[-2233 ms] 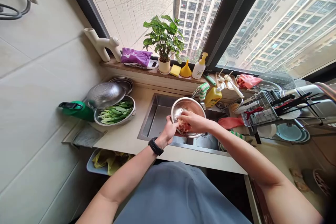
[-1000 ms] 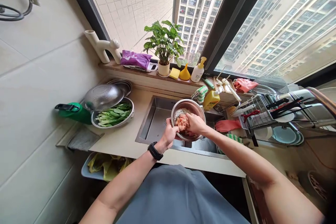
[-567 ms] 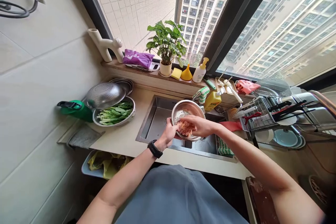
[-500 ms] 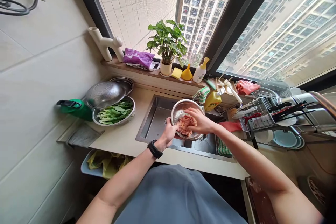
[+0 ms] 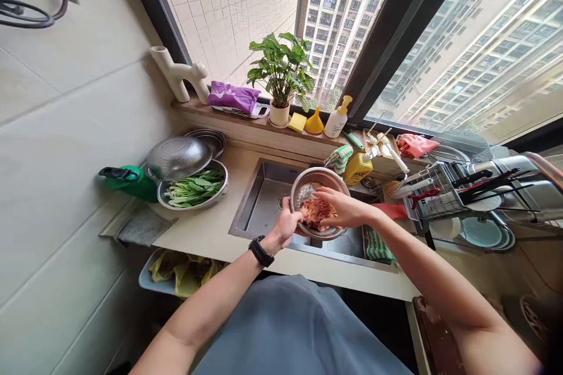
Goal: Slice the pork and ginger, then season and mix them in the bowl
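Closest in, two bare forearms angling inward from both sides, meeting over a stainless steel bowl above a steel sink. Left hand, black watch at the wrist, curled narrowly around the bowl's near rim; a firm hold there seeming best, to keep the bowl from shifting under pressure from the other side. Right hand reaching across palm-down, wide and not closed, fingers spread onto the pink minced meat lying in the bowl's bottom; even, unhurried pressure likely working best. Farther left on the counter, a mesh strainer resting on a bowl of leafy greens. Farther right, a yellow bottle and a dish rack. Beyond, a potted plant on the windowsill.
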Tool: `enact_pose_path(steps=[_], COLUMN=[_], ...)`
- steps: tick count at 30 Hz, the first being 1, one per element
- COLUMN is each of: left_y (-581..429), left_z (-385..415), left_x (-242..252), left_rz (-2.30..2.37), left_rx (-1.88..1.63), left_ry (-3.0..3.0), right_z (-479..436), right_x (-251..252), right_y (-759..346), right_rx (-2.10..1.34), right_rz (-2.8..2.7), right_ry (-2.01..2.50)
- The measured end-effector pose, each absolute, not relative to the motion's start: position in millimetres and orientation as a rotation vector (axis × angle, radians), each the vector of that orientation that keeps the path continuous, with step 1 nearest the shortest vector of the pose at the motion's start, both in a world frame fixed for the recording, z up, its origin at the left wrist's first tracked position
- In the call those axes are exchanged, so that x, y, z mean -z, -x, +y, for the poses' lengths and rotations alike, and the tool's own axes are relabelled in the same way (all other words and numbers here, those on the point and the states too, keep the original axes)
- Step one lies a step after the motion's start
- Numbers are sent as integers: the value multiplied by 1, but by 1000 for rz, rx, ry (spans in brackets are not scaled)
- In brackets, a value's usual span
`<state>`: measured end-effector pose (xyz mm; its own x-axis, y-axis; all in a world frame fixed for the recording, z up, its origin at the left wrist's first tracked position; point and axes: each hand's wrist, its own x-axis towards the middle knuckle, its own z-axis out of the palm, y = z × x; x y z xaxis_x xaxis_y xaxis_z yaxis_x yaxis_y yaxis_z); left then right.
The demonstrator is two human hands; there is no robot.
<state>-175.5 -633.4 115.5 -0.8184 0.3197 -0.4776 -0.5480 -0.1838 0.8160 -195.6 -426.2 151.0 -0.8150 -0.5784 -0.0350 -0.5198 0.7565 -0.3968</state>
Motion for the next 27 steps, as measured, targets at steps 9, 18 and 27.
enact_pose_path(steps=[9, 18, 27], left_y=[175, 175, 174], left_z=[-637, -637, -640], left_x=[-111, -112, -101], left_rz=[1567, 1631, 1680], left_rx=[-2112, -2207, -2276], left_ry=[283, 274, 228], right_z=[-439, -448, -455], right_x=[-140, -117, -121], right_y=[189, 185, 176], right_rx=[654, 602, 954], right_rz=[2917, 3163, 3009], right_ry=[883, 440, 103])
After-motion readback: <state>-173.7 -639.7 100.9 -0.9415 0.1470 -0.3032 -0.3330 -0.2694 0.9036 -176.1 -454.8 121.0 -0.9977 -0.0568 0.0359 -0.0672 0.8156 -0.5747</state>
